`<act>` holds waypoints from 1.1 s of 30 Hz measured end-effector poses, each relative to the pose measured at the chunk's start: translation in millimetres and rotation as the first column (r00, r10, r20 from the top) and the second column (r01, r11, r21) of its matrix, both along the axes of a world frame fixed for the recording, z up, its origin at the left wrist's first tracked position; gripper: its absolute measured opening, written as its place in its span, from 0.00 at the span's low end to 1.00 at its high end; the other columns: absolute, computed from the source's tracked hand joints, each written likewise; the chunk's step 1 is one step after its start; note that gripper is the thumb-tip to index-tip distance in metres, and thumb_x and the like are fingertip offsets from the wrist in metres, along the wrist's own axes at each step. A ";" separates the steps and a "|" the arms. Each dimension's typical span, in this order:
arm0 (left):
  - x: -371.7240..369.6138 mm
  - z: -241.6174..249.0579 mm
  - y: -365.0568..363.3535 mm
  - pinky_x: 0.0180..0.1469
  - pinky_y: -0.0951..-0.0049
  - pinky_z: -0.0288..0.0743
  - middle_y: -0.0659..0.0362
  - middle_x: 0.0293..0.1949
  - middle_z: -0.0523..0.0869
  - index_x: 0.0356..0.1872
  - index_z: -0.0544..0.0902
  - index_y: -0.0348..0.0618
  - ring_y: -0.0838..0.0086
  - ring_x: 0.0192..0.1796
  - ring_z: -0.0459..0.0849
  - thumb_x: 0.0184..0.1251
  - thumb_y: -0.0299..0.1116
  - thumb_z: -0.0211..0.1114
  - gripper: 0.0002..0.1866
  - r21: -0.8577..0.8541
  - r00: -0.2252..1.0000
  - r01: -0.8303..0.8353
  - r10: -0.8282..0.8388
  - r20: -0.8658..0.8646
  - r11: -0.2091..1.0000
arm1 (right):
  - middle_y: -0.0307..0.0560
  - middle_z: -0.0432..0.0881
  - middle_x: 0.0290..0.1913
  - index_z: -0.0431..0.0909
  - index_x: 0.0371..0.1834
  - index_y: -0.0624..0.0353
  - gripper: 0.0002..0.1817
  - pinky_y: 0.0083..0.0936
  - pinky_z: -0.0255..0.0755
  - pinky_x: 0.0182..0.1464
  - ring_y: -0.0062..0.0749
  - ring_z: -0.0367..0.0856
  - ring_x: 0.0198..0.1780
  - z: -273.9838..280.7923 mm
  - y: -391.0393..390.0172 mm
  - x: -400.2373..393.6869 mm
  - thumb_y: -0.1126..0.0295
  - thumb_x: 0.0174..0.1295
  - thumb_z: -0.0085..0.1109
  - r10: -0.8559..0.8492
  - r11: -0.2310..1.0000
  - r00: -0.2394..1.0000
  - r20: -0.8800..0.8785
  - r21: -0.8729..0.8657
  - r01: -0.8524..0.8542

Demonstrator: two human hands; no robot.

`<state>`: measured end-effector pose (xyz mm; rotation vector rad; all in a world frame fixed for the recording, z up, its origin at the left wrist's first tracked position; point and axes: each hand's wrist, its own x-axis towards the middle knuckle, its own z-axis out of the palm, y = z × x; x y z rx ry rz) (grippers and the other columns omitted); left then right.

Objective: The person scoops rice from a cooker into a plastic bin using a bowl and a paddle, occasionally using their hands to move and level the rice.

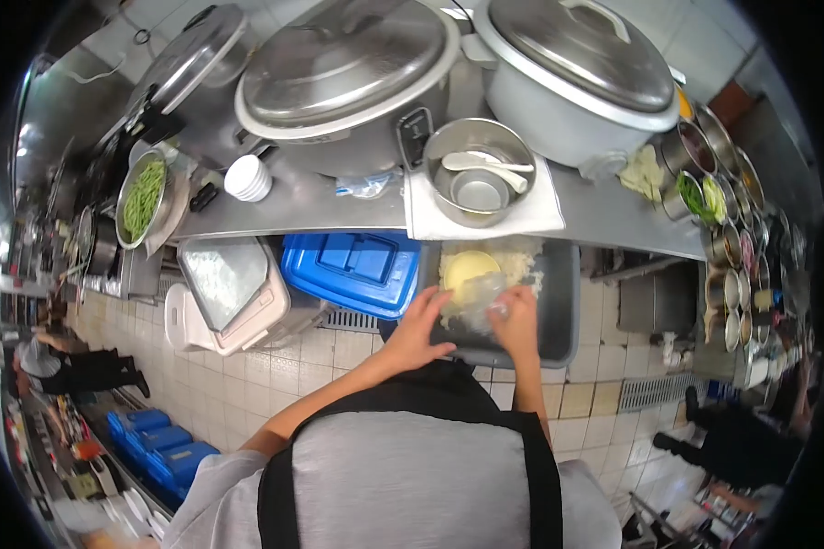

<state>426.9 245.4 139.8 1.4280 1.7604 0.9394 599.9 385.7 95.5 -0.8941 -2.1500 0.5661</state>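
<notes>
1. Left hand (pixel 418 329) is held wide, its thumb well apart from the fingers; the right hand (pixel 519 320) is closed down, its fingers curled and apparently pinching clear plastic (pixel 482 304).

2. That plastic lies between the hands, over the near part of a yellow bowl (pixel 471 267). Crumpled and see-through, it shows no long axis that I can make out.

3. The bowl sits among white rice (pixel 520 252) inside a grey tub (pixel 570 306), straight ahead of the hands and just beyond the plastic. It is round, so no one direction runs longer. Left fingertips look the nearer to it, just beside its near-left edge; the right fingers are a little farther back, toward the person.

4. Above and beyond the tub runs the counter (pixel 339 206), bearing a metal pot (pixel 439 137) on a white cloth (pixel 545 215). Left of the tub, a blue lid (pixel 350 274) lies beside it.

5. Hard to tell: whether the left fingertips touch the plastic or the bowl, since the clear film blurs into both. Glare also hides whether the plastic is a bag or a loose sheet. Part of the bowl's near side is covered by it, and the tub's far end is hidden under the counter's edge.
</notes>
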 end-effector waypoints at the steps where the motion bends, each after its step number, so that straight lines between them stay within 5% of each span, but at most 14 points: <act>1: 2.9 11.6 4.5 0.64 0.63 0.62 0.45 0.66 0.59 0.65 0.61 0.44 0.48 0.66 0.60 0.46 0.34 0.72 0.42 0.046 0.980 0.041 -0.032 -0.198 0.998 | 0.53 0.77 0.26 0.75 0.27 0.62 0.09 0.36 0.72 0.36 0.50 0.77 0.29 10.1 -4.9 -10.8 0.72 0.45 0.64 0.025 1.000 1.000 -0.005 0.012 -0.025; 3: 3.3 23.0 7.3 0.66 0.64 0.59 0.46 0.65 0.61 0.65 0.62 0.46 0.53 0.68 0.60 0.43 0.30 0.73 0.44 0.118 0.930 0.034 0.012 -0.368 0.992 | 0.44 0.73 0.22 0.72 0.27 0.62 0.08 0.28 0.68 0.32 0.35 0.72 0.24 30.2 -12.4 -27.8 0.74 0.48 0.62 0.253 0.831 0.941 -0.224 -0.448 -0.330; 4: -1.2 19.0 6.7 0.66 0.64 0.59 0.46 0.65 0.61 0.65 0.62 0.46 0.53 0.68 0.60 0.43 0.30 0.73 0.44 0.129 0.926 0.007 0.043 -0.375 0.992 | 0.44 0.73 0.22 0.72 0.27 0.62 0.08 0.28 0.68 0.32 0.35 0.72 0.24 37.6 -11.8 -32.7 0.74 0.48 0.62 0.283 0.826 0.932 -0.229 -0.436 -0.358; 7: -15.9 9.8 -1.2 0.57 0.68 0.70 0.50 0.51 0.78 0.60 0.67 0.40 0.64 0.56 0.77 0.50 0.25 0.68 0.33 0.099 0.957 -0.168 0.138 0.254 0.981 | 0.34 0.69 0.25 0.69 0.30 0.62 0.10 0.22 0.67 0.34 0.19 0.66 0.29 58.4 -9.6 -54.6 0.75 0.50 0.61 0.237 0.501 0.914 -0.328 -0.765 -0.404; 8: -18.6 7.5 -4.7 0.57 0.68 0.70 0.50 0.51 0.78 0.60 0.67 0.40 0.64 0.56 0.77 0.50 0.25 0.68 0.33 0.112 0.956 -0.196 0.165 0.244 0.974 | 0.34 0.69 0.25 0.69 0.30 0.62 0.10 0.22 0.67 0.34 0.19 0.66 0.29 62.7 -9.9 -64.7 0.75 0.50 0.61 0.268 0.497 0.903 -0.337 -0.754 -0.429; 10: -25.4 -0.8 -9.3 0.47 0.73 0.75 0.55 0.46 0.80 0.56 0.70 0.37 0.71 0.47 0.81 0.56 0.24 0.63 0.24 -0.029 0.790 -0.239 0.211 0.576 0.971 | 0.37 0.70 0.25 0.70 0.33 0.61 0.11 0.22 0.66 0.36 0.21 0.68 0.31 70.9 -12.1 -89.2 0.75 0.50 0.62 0.220 0.649 0.909 -0.353 -0.643 -0.407; 12: -28.3 16.0 -8.0 0.38 0.78 0.76 0.60 0.38 0.81 0.52 0.74 0.38 0.78 0.37 0.80 0.61 0.24 0.57 0.17 -0.155 0.384 -0.463 0.355 0.852 0.873 | 0.45 0.72 0.38 0.72 0.43 0.59 0.18 0.25 0.68 0.40 0.30 0.72 0.40 83.9 -20.3 -111.5 0.74 0.47 0.64 0.270 0.834 0.930 -0.248 -0.422 -0.355; 14: -54.3 -6.5 -7.6 0.24 0.78 0.70 0.63 0.27 0.81 0.43 0.80 0.39 0.80 0.26 0.78 0.62 0.28 0.56 0.10 -0.278 0.196 -0.646 0.507 0.839 0.710 | 0.48 0.69 0.50 0.72 0.50 0.58 0.26 0.27 0.70 0.40 0.39 0.71 0.49 97.1 -33.9 -134.9 0.74 0.44 0.66 0.335 0.858 0.913 -0.232 -0.327 -0.397; 16: -91.8 -17.7 -16.6 0.22 0.77 0.69 0.62 0.28 0.82 0.40 0.81 0.38 0.81 0.25 0.77 0.60 0.28 0.58 0.09 -0.313 0.153 -0.760 0.625 0.766 0.570 | 0.48 0.70 0.48 0.72 0.49 0.59 0.24 0.26 0.71 0.41 0.35 0.73 0.47 99.2 -45.8 -159.1 0.76 0.44 0.64 0.464 0.810 0.851 -0.248 -0.271 -0.520; 19: -150.4 -26.8 -16.9 0.26 0.69 0.74 0.55 0.26 0.84 0.38 0.82 0.36 0.71 0.25 0.82 0.56 0.29 0.60 0.11 -0.189 0.276 -0.854 0.729 0.626 0.486 | 0.55 0.69 0.57 0.71 0.54 0.61 0.26 0.35 0.68 0.53 0.49 0.70 0.57 97.0 -56.8 -200.5 0.77 0.47 0.61 0.727 0.656 0.682 -0.078 -0.215 -0.724; 21: -183.2 -26.1 -19.0 0.35 0.60 0.78 0.46 0.31 0.85 0.37 0.81 0.35 0.60 0.31 0.85 0.52 0.31 0.61 0.12 0.217 0.435 -0.890 0.890 0.135 0.402 | 0.60 0.61 0.66 0.67 0.60 0.63 0.29 0.43 0.56 0.66 0.59 0.58 0.67 89.7 -64.9 -227.2 0.79 0.50 0.58 0.820 0.571 0.564 0.096 -0.192 -0.798; 26: -281.4 -16.9 1.6 0.38 0.52 0.76 0.40 0.32 0.83 0.34 0.79 0.34 0.50 0.36 0.83 0.49 0.32 0.63 0.13 0.115 0.371 -0.908 0.901 -0.223 0.402 | 0.61 0.61 0.66 0.67 0.59 0.65 0.29 0.40 0.57 0.66 0.56 0.59 0.67 106.1 -63.6 -284.5 0.78 0.49 0.58 0.751 0.642 0.610 0.253 -0.064 -0.764; 30: -337.6 -60.0 37.0 0.39 0.53 0.77 0.41 0.31 0.83 0.28 0.79 0.36 0.49 0.37 0.83 0.50 0.30 0.61 0.07 0.070 0.360 -0.904 0.840 -0.405 0.421 | 0.62 0.62 0.65 0.71 0.54 0.66 0.24 0.37 0.61 0.63 0.58 0.64 0.64 98.5 -51.0 -277.8 0.78 0.49 0.58 0.675 0.735 0.718 0.170 -0.237 -0.635; 33: -350.1 -83.8 78.5 0.42 0.53 0.76 0.41 0.33 0.83 0.29 0.80 0.34 0.49 0.39 0.83 0.53 0.32 0.61 0.10 0.055 0.445 -0.880 0.859 -0.255 0.472 | 0.62 0.64 0.63 0.72 0.54 0.62 0.23 0.38 0.61 0.63 0.58 0.64 0.63 70.0 -44.5 -236.4 0.77 0.51 0.59 0.575 0.798 0.766 0.288 -0.405 -0.447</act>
